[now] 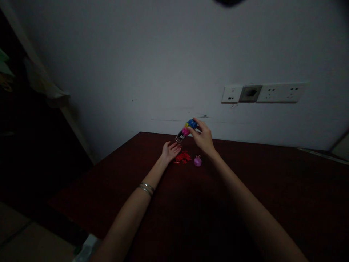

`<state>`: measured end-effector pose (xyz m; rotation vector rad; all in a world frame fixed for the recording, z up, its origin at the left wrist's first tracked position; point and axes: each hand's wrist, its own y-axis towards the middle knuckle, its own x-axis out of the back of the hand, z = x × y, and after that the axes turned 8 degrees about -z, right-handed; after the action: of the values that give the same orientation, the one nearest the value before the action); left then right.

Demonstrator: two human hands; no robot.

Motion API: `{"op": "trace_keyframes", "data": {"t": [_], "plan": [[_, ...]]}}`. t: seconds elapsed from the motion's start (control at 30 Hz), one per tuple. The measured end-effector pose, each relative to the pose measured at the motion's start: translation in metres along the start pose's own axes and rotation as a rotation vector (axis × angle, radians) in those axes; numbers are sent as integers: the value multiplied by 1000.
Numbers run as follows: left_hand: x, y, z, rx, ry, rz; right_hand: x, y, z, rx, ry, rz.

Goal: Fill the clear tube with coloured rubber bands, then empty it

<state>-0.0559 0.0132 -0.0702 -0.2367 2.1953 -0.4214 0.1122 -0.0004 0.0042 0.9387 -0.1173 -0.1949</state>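
Observation:
My right hand [204,137] grips a small clear jar [180,137] by its upper end. Blue, yellow and pink small pieces show inside it in bands, and the jar slants with its lower end toward my left hand [171,151]. That hand is open, palm up with the fingers stretched, just below the jar and apart from it. Beside its fingers lies a loose pile of small red pieces [182,157] on the table. A purple lid [197,161] with a small loop or bow on top stands right of the pile.
The dark red-brown table [163,218] meets a pale wall [122,65] at its far edge. Wall sockets [280,93] sit to the upper right. Down at the left, below the table edge, something clear with a green cap [77,250] partly shows.

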Motion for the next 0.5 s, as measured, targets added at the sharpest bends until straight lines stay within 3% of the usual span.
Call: {"op": "trace_keyframes", "data": {"t": [0.17, 0.23, 0.33, 0.47, 0.5], "plan": [[-14, -5, 12, 61, -63, 76, -3, -3, 0, 40, -118, 302], [-17, -6, 15, 48, -109, 80, -4, -5, 0, 67, -150, 302], [-18, -7, 21, 10, -194, 35, -6, -5, 1, 78, -140, 195], [-16, -8, 27, 38, -181, 9, -5, -6, 0, 11, -122, 370], [-16, -8, 28, 32, -192, 5, -4, -5, -1, -1, -115, 364]]}}
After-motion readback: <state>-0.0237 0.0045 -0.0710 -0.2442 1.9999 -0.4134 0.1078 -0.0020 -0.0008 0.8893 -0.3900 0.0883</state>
